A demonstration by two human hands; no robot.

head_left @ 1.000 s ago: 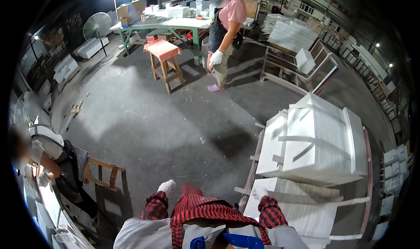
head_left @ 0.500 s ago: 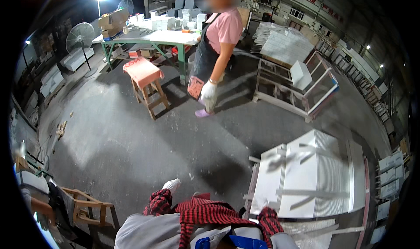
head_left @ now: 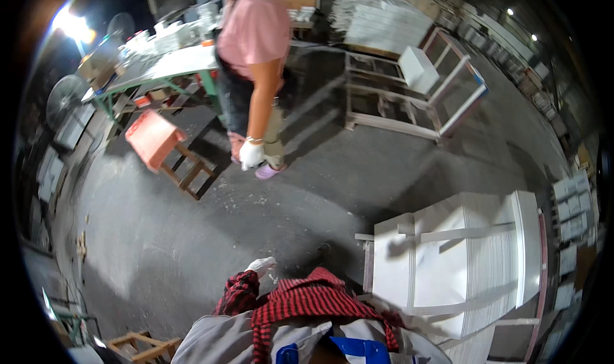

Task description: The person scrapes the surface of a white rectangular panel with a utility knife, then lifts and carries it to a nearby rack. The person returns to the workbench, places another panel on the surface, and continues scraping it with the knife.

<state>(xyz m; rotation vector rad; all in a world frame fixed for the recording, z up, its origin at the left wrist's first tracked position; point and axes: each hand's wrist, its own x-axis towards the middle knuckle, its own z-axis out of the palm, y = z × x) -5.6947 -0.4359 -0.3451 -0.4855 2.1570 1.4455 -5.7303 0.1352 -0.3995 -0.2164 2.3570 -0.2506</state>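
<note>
My left hand [head_left: 261,265], in a white glove, hangs in front of my body above the grey floor. Its fingers look stretched out, with nothing visible in them. A red and black striped sleeve covers that arm. My right hand is out of sight; only a bit of striped cloth shows on that side. To my right, nearest that side, a large stack of white panels [head_left: 441,226] rests on a rack, with pale strips lying across it.
A person in a pink shirt [head_left: 256,28] and dark apron stands ahead, one hand white-gloved. Left of them are a stool [head_left: 153,137] with a pink cover and a green-legged table [head_left: 185,62]. A metal frame [head_left: 393,124] holding a white block stands ahead right. A fan [head_left: 66,102] is far left.
My view has turned, and the white stack is closer. My right hand, earlier beside the stack, has left the picture. The person ahead appears nearer and further left.
</note>
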